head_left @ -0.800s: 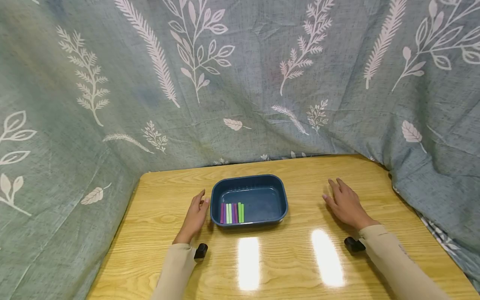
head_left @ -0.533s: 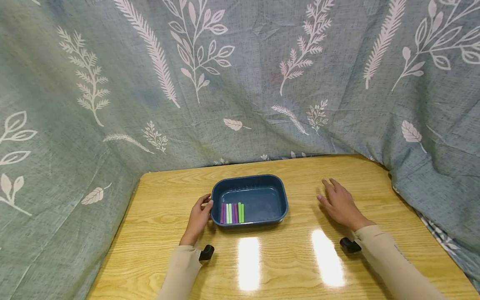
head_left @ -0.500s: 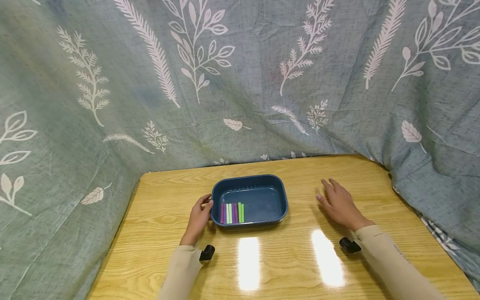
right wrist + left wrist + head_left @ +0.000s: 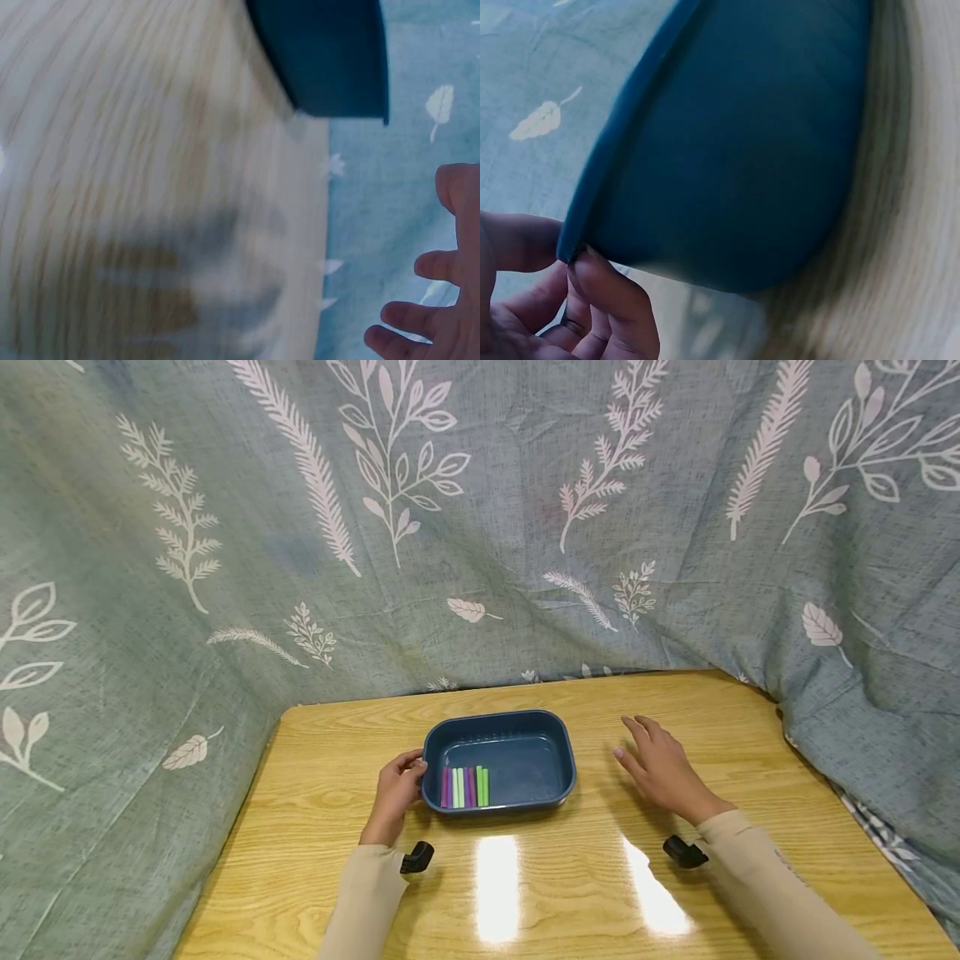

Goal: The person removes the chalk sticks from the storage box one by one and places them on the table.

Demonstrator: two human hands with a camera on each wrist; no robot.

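A dark blue rectangular tub (image 4: 528,807) stands on the wooden table. Several slim sticks in purple, pale mint and bright green (image 4: 482,787) lie side by side in its near left part. My left hand (image 4: 396,792) is at the tub's left end; the left wrist view shows its thumb and curled index finger pinching the rim (image 4: 607,172). To the right of the tub, my right hand (image 4: 663,775) hovers over the table with fingers spread and nothing in them. In the right wrist view the fingers (image 4: 439,196) are apart from the tub's outer wall (image 4: 330,67).
The light wooden table (image 4: 337,735) reaches back to a grey-blue leaf-print curtain (image 4: 480,527), which also hangs at both sides. A black wrist camera (image 4: 417,857) sits at the left wrist, another black camera (image 4: 685,852) at the right. Bright light reflections lie on the near tabletop.
My left hand has moved right to the tub and taken hold of its left rim. My right hand has drifted left toward the tub. The tub and sticks stay in place.
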